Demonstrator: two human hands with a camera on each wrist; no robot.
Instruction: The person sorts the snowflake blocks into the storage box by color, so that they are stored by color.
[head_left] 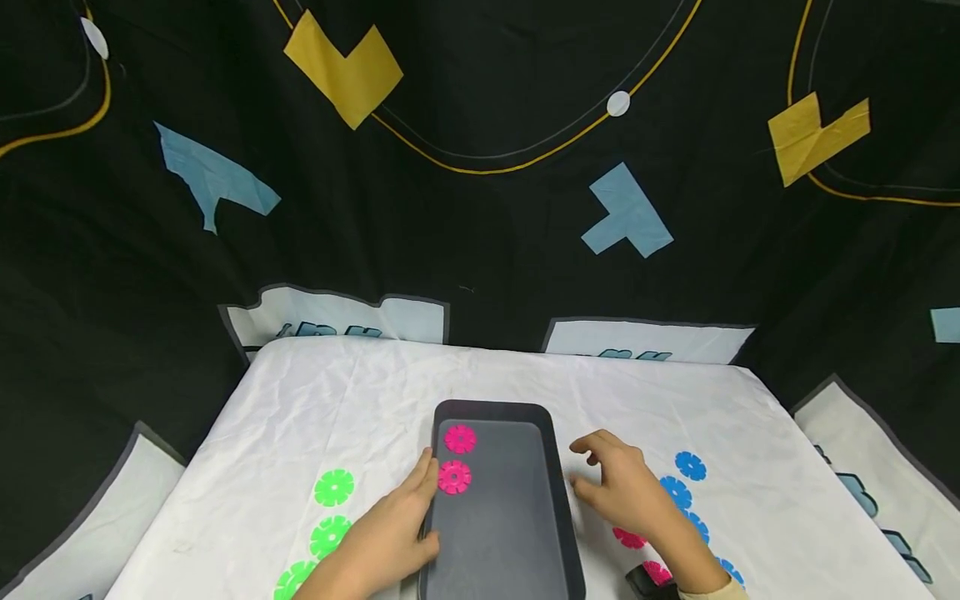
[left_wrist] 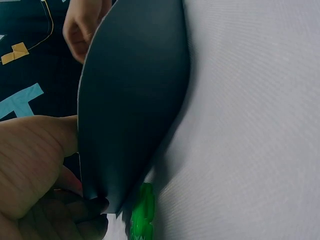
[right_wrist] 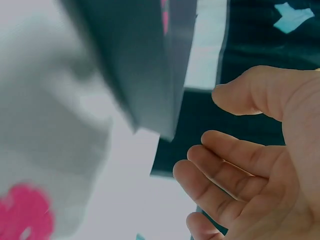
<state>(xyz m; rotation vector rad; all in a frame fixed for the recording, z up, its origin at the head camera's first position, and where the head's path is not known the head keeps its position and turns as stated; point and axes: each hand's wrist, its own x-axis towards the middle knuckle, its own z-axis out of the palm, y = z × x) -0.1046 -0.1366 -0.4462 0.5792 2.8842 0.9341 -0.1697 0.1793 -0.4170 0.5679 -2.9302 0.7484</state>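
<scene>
A dark grey rectangular tray (head_left: 504, 508) lies on the white cloth, with two pink notched discs (head_left: 460, 438) in its far left corner. At its left side my left hand (head_left: 390, 533) holds the rim; the left wrist view shows the thumb over the edge and the fingers against the outer wall (left_wrist: 135, 85). To the right of the tray, my right hand (head_left: 626, 487) hovers with loosely bent, spread fingers and nothing between them. Two more pink discs (head_left: 628, 538) lie below it, partly hidden by the wrist.
Green notched discs (head_left: 333, 487) form a column left of the tray, the nearest beside my left forearm. Several blue discs (head_left: 690, 466) line up right of my right hand. A black curtain (head_left: 480, 250) with taped shapes hangs behind the white-covered table (head_left: 375, 375).
</scene>
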